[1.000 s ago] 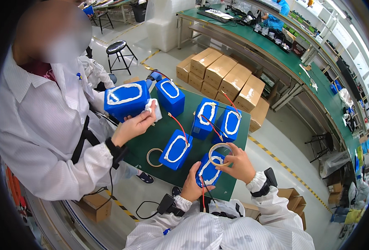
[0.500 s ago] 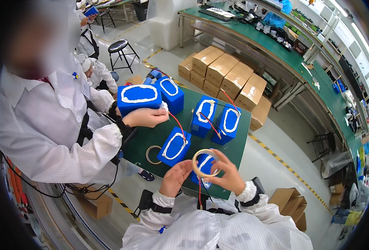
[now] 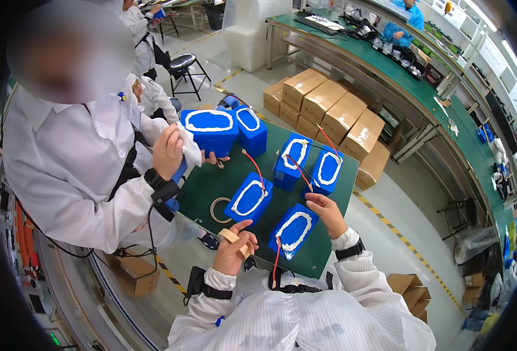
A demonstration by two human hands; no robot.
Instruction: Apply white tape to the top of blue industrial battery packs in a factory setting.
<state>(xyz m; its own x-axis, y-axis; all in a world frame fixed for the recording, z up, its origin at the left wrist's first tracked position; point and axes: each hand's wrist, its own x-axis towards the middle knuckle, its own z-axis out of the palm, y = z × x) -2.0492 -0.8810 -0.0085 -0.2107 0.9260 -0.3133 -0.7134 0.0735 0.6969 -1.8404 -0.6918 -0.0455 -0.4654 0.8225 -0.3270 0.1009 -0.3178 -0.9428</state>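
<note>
My left hand [image 3: 230,257] is closed around a roll of masking tape [image 3: 244,248], just left of the nearest blue battery pack [image 3: 277,227]. My right hand [image 3: 328,216] is pinched above that pack's right side, its fingertips close to the lead ends of the pack behind. What the pinch holds, if anything, is too small to make out. A white bead forms an oval on the nearest pack's top, and its red and black leads hang toward me. Another pack [image 3: 248,200] and a second tape roll [image 3: 212,210] lie beyond my left hand.
Two blue packs stand at the green table's [image 3: 200,190] far right, with another [image 3: 251,140] at the back. A co-worker [image 3: 77,169] at the left holds a white cloth [image 3: 189,146] against a blue pack [image 3: 217,140]. Cardboard boxes [image 3: 322,108] are stacked behind the table.
The tape roll, between both hands before, is now in my left hand, lower left. My right hand has moved away from it, up and right. The co-worker's hand now brings a cloth to the pack.
</note>
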